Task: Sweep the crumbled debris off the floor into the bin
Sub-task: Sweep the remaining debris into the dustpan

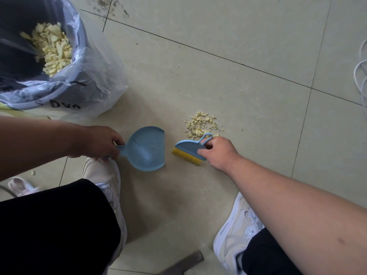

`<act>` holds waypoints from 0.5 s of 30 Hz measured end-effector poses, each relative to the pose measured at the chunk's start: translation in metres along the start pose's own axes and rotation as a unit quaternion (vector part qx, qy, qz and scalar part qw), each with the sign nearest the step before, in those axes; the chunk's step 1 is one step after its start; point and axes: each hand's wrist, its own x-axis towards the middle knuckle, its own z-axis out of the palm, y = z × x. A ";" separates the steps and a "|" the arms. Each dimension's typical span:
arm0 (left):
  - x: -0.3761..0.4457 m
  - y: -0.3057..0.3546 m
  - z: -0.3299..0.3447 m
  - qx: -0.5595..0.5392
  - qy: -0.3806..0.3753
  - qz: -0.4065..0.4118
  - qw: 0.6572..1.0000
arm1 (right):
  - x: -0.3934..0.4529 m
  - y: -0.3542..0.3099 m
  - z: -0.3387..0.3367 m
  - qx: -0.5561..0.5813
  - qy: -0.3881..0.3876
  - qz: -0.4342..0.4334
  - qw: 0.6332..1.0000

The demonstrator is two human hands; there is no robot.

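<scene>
Blue dustpan (146, 148) gripped by left hand (99, 141), right hand (218, 153) fingers holding brush (189, 148), debris (203, 126) beside, lined bin (65, 90) near.

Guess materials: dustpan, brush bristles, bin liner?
Dustpan: likely moulded plastic, matte blue, with a smooth one-piece shape. Brush bristles: probably synthetic fibre, uniform yellow strands. Bin liner: thin plastic film, translucent, crinkled and glossy.

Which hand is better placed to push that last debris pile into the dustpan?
Right. The right hand grips the brush just beside the debris pile, while the left hand holds the dustpan handle, its mouth facing the brush.
</scene>
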 end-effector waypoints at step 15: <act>0.002 0.003 -0.002 -0.003 0.024 0.027 0.999 | 0.024 0.009 -0.023 0.089 0.115 0.087 0.985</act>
